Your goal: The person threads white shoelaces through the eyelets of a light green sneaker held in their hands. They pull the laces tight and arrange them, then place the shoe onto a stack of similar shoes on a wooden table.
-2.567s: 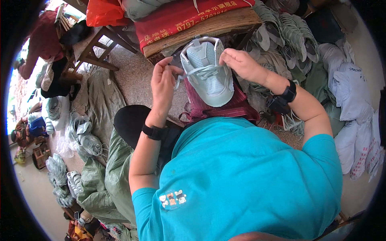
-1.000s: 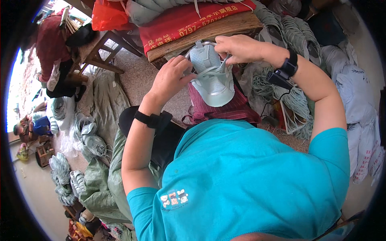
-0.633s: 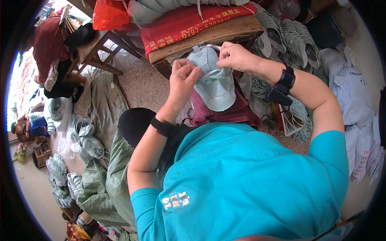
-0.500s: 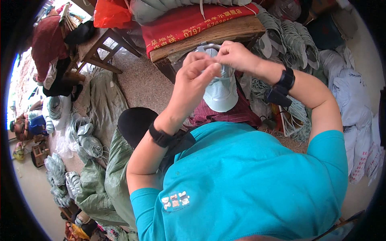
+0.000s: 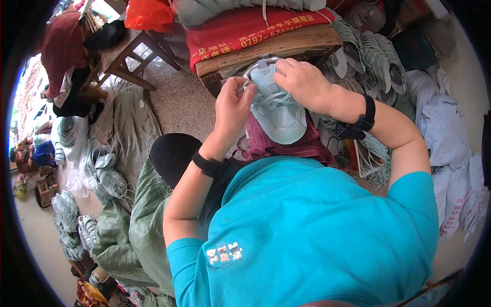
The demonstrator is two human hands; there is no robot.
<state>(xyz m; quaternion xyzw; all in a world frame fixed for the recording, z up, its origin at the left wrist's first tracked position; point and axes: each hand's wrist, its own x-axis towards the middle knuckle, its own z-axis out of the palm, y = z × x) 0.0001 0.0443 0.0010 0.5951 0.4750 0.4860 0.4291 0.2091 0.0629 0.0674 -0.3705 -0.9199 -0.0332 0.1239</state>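
A pale blue sneaker upper [image 5: 283, 124] lies toe toward me in front of the wooden stool edge, with laces [image 5: 276, 99] crossing its lower front. A curved metal bar [image 5: 249, 67] shows around its far end, beside the tongue [image 5: 264, 79]. My left hand [image 5: 232, 105] is closed at the shoe's left side, thumb and forefinger pinching a pale strand of lace. On the opposite side, my right hand [image 5: 305, 86] is closed with its fingertips at the eyelet edge of the upper. What lies under those right fingers is partly hidden.
The wooden stool [image 5: 271, 48] carries a red printed cloth [image 5: 215, 43] and grey uppers. Bundles of grey-green shoe parts [image 5: 376, 59] hang at the right, near white sacks [image 5: 445, 120]. Green woven sacking [image 5: 148, 225] lies left. Another person [image 5: 64, 56] is at the far left.
My hands were together over the tongue and have moved apart, left hand to the left and right hand slightly right and down. The laces and tongue now show between them.
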